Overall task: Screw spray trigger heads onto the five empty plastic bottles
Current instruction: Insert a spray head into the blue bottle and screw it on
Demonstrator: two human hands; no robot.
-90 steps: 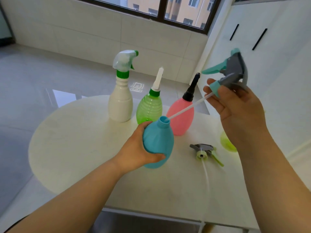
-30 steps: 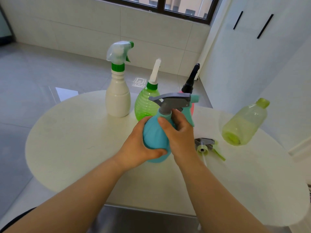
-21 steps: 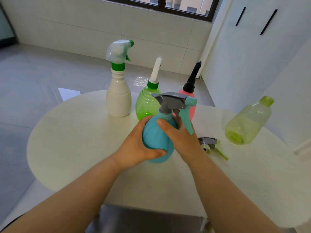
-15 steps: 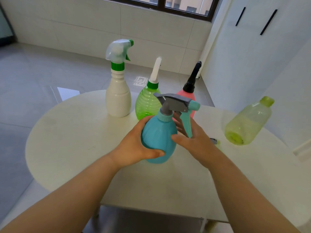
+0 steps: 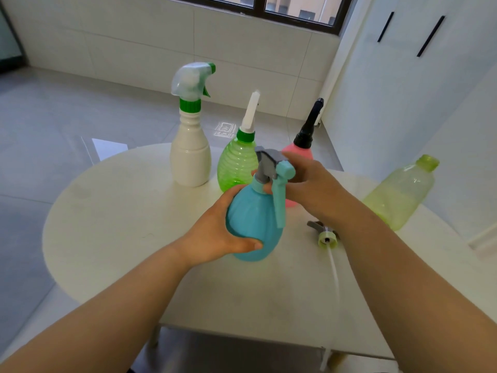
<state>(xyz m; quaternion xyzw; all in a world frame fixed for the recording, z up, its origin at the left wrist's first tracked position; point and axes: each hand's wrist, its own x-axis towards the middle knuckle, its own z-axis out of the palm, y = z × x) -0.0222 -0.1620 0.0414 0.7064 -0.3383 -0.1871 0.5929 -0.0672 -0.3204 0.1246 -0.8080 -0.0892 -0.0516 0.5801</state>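
Note:
My left hand (image 5: 215, 232) grips the round blue bottle (image 5: 254, 224), upright on the white round table (image 5: 113, 211). Its grey and teal trigger head (image 5: 271, 168) sits on the neck, and my right hand (image 5: 309, 181) holds that head from the right, with fingers around the collar. Behind stand a white bottle (image 5: 191, 157) with a clear and green trigger head, a ribbed green bottle (image 5: 236, 162) with a white nozzle, and a pink bottle (image 5: 301, 152) with a black nozzle. A loose yellow-green trigger head (image 5: 324, 234) with its dip tube lies on the table by my right forearm.
A pale yellow-green bottle (image 5: 400, 195) without a spray head sits tilted at the table's right side. White cabinet doors (image 5: 403, 76) rise on the right and a tiled wall under a window stands behind. The table edge is near me.
The trigger head's tube went into the blue bottle and the head now sits on its neck. My right hand let go briefly, then took hold of the head again higher up.

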